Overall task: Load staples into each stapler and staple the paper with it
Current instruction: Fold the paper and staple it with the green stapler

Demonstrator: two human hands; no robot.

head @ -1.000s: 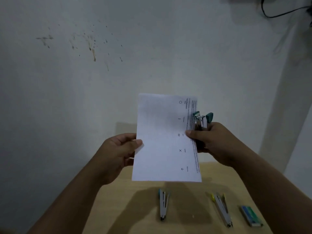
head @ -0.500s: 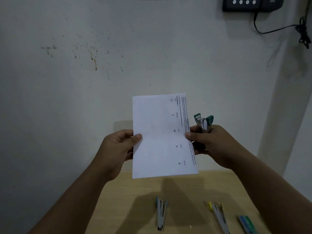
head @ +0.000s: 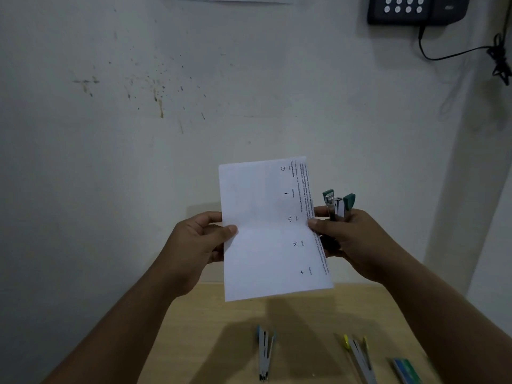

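Both hands have drawn paper leftward off stapler.

Too small to read: print on the paper. Hidden inside the right hand: lower body of the green stapler. Cut by bottom edge: yellow stapler, staple box. Cut by top edge: keypad.

A single head-worn wide-angle camera looks forward and slightly down from the person's own eye line, squarely facing a pale wall that fills most of the frame. Both forearms rise from the lower corners, close to the lens. Only the wooden table's far end shows, along the bottom edge, near the wall.
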